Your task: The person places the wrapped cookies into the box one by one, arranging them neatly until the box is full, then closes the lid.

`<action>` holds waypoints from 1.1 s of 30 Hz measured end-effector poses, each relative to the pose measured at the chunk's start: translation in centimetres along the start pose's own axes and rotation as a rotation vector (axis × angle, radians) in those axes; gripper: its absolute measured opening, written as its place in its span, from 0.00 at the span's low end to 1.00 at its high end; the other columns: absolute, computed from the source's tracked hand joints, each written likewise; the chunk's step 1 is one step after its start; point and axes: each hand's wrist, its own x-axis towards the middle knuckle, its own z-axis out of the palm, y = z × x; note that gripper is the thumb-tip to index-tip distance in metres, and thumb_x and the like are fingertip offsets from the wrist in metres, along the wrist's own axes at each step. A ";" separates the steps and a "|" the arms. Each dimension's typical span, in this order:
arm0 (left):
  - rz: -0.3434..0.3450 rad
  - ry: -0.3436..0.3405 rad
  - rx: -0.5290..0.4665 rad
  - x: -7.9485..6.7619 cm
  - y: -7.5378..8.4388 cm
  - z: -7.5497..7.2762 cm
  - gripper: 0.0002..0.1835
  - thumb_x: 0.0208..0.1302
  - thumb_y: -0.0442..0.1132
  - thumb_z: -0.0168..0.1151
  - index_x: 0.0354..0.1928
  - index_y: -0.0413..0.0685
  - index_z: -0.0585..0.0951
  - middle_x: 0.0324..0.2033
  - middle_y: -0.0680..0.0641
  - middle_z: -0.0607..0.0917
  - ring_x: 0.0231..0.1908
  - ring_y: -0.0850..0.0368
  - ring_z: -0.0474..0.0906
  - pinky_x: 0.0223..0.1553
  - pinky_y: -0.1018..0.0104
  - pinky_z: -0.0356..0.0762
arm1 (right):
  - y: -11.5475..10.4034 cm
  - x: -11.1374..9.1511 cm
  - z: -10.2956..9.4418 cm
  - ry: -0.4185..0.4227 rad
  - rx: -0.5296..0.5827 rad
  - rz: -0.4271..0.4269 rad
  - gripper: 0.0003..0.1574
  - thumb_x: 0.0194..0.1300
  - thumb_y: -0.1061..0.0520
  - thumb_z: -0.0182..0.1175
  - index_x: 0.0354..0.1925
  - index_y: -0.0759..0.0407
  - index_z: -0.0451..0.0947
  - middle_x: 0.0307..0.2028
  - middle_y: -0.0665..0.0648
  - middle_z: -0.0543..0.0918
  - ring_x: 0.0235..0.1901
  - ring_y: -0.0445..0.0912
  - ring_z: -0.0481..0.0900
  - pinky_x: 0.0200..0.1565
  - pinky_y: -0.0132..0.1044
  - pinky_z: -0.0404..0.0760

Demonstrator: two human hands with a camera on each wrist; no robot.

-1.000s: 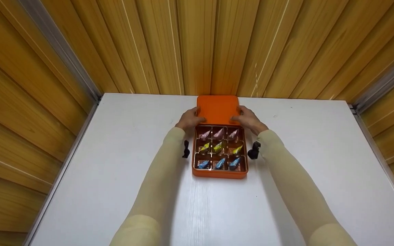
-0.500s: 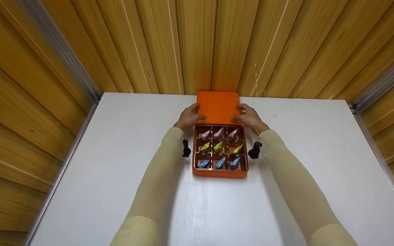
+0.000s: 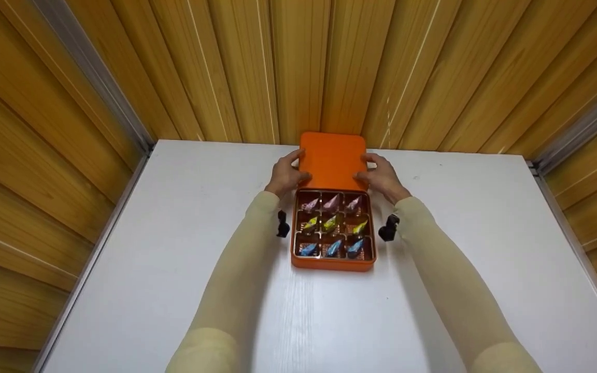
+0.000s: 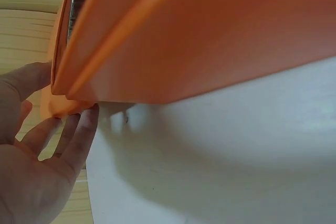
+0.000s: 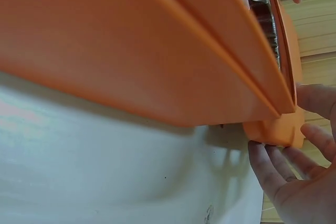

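An orange box (image 3: 332, 265) stands on the white table, its inside split into several compartments. Foil-wrapped pieces lie in them: pink ones (image 3: 331, 203) at the back, yellow ones (image 3: 330, 224) in the middle, blue ones (image 3: 333, 248) at the front. The orange lid (image 3: 332, 160) adjoins the box's far edge, swung back; whether a hinge joins them I cannot tell. My left hand (image 3: 284, 175) grips the lid's left side, thumb near the box. On the right side my right hand (image 3: 382, 177) grips it likewise. Both wrist views show fingertips touching the lid's edge beyond the box.
A wood-panelled wall (image 3: 298, 67) rises close behind the lid. More panelling stands left and right, with metal corner posts. White table surface (image 3: 200, 197) extends on both sides of the box. A dark wrist camera (image 3: 389, 228) sits beside each sleeve.
The lid's far edge has moved upward in the head view, so more of the lid shows. Both hands have shifted slightly with it and their fingers have spread. The box stays put.
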 end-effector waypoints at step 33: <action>0.073 -0.042 0.103 -2.8 3.2 -1.6 0.48 0.62 0.29 0.78 0.82 0.46 0.65 0.68 0.43 0.77 0.48 0.51 0.83 0.43 0.65 0.80 | -1.8 -2.4 -1.2 0.008 -0.119 -0.105 0.51 0.71 0.51 0.71 0.83 0.59 0.59 0.80 0.61 0.59 0.58 0.57 0.73 0.45 0.35 0.77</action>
